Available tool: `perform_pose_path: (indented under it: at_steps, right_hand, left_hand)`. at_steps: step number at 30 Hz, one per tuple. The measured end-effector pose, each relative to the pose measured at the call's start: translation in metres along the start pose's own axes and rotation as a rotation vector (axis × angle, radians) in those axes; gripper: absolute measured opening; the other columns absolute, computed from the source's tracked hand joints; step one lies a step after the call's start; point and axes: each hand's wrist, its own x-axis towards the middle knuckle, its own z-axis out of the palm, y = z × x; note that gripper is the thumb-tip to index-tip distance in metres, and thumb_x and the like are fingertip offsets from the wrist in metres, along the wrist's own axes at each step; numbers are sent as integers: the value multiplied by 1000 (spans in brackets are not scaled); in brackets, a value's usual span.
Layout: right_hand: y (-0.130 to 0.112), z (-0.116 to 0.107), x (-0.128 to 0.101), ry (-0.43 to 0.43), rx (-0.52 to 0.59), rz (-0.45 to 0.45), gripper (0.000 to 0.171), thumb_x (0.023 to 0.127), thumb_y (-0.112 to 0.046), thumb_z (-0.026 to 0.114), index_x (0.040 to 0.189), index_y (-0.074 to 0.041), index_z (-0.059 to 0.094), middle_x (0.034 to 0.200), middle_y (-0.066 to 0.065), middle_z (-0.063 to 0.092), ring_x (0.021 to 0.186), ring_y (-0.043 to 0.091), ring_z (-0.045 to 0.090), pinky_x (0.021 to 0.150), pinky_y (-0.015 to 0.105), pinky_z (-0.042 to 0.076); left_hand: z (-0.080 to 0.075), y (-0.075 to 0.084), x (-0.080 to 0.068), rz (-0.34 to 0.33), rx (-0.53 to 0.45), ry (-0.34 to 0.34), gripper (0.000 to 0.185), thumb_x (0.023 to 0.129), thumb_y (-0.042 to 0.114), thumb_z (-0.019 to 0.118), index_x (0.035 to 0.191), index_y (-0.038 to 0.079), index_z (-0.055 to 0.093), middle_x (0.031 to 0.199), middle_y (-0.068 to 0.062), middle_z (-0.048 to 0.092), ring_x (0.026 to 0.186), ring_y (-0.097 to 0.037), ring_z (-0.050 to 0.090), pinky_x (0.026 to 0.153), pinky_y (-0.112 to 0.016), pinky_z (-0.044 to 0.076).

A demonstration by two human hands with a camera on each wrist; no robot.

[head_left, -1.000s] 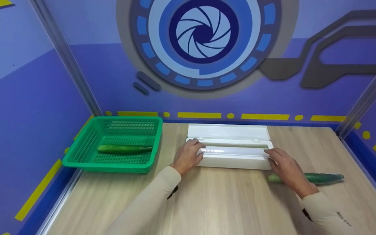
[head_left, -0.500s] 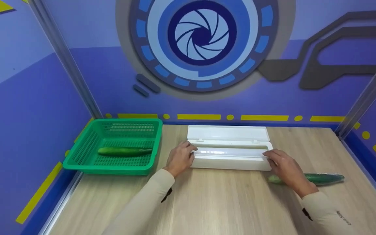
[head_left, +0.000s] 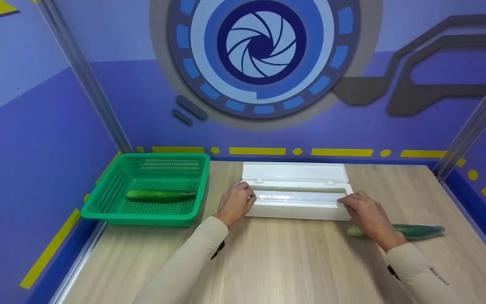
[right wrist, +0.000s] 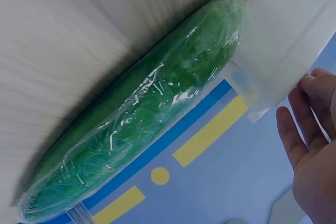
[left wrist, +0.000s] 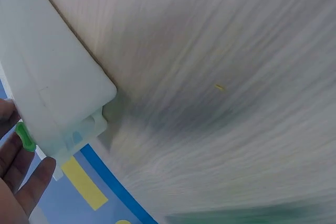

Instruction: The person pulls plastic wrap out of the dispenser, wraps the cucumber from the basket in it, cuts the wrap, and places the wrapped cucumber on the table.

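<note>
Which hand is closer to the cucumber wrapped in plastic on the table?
The right hand. It sits at the right end of the white dispenser box, just above the wrapped cucumber. The left hand is at the box's far left end.

- The left hand [head_left: 235,202] touches the left end of the long white plastic dispenser box [head_left: 297,209] at the frame centre; its lid is open.
- The right hand [head_left: 367,215] touches the right end.
- A wrapped green cucumber [head_left: 418,230] lies at right.
- A green plastic basket [head_left: 112,185] at left holds a bare cucumber [head_left: 160,195].

No legible text anywhere (small print on right sleeve [head_left: 438,273] unreadable)
</note>
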Motion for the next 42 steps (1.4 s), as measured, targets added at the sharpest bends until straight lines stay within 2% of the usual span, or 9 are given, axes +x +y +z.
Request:
perform_pose_path:
  at_steps: [5, 9, 16, 19, 22, 27, 32, 35, 42]
  right_hand:
    - [1, 4, 4, 50, -24, -32, 28, 83, 16, 81, 104, -2, 77, 94, 8, 75, 84, 25, 66, 68, 44, 59]
    - [2, 4, 8, 47, -6, 6, 27, 85, 16, 78, 106, 0, 73, 97, 11, 72, 86, 27, 67, 71, 47, 59]
    - [1, 0, 15, 25, 106, 142, 23, 92, 14, 72, 110, 0, 71, 101, 10, 69, 88, 24, 65, 78, 48, 58]
    - [1, -1, 16, 31, 134, 150, 22, 92, 12, 73, 110, -1, 73, 99, 7, 68, 87, 21, 64, 77, 45, 57]
    - [2, -1, 16, 14, 147, 137, 22, 91, 9, 74, 111, -2, 76, 98, 5, 68, 85, 18, 62, 75, 44, 56]
    - [2, -2, 15, -29, 118, 86, 21, 92, 1, 78, 113, -1, 76, 108, 9, 71, 93, 25, 69, 85, 51, 60]
    - [1, 0, 15, -14, 45, 8, 27, 87, 5, 84, 112, 1, 75, 108, 11, 68, 96, 27, 69, 85, 48, 60]
    - [0, 2, 14, 20, 25, -15, 27, 84, 10, 85, 107, 0, 76, 101, 9, 66, 89, 23, 68, 77, 44, 61]
    - [-2, 0, 17, 53, 7, 32, 17, 87, 9, 82, 99, -2, 78, 93, 6, 59, 81, 18, 56, 68, 39, 56]
  left_hand:
    - [0, 3, 5, 27, 59, 19, 12, 100, 19, 76, 94, 10, 81, 97, -2, 69, 96, -19, 64, 79, -33, 58]
    - [-2, 4, 9, -2, 26, -4, 13, 103, 17, 72, 97, 8, 79, 97, -3, 68, 96, -19, 65, 81, -33, 58]
    - [-7, 7, 12, -62, -234, 11, 9, 103, 11, 70, 99, 4, 74, 96, -6, 69, 88, -17, 68, 79, -29, 58]
    - [-7, 7, 12, -74, -336, 63, 6, 100, 7, 73, 95, 3, 75, 91, -6, 72, 84, -16, 68, 74, -28, 58]
    - [-7, 7, 12, -73, -374, 108, 4, 95, 4, 75, 91, 3, 76, 87, -5, 73, 80, -15, 67, 73, -28, 58]
    - [-7, 5, 13, -44, -348, 107, 3, 93, 5, 80, 96, 3, 78, 90, -7, 75, 80, -16, 67, 74, -29, 59]
    - [-6, 6, 12, 33, -231, 71, 14, 92, 2, 82, 105, 3, 79, 96, -8, 74, 87, -18, 72, 77, -28, 59]
    - [-4, 5, 10, 70, -176, 95, 12, 91, 3, 83, 103, 4, 81, 92, -6, 71, 87, -19, 73, 75, -28, 59]
    - [-4, 3, 12, 85, -188, 205, 4, 88, 7, 86, 91, 9, 84, 82, -2, 66, 80, -18, 70, 71, -28, 58]
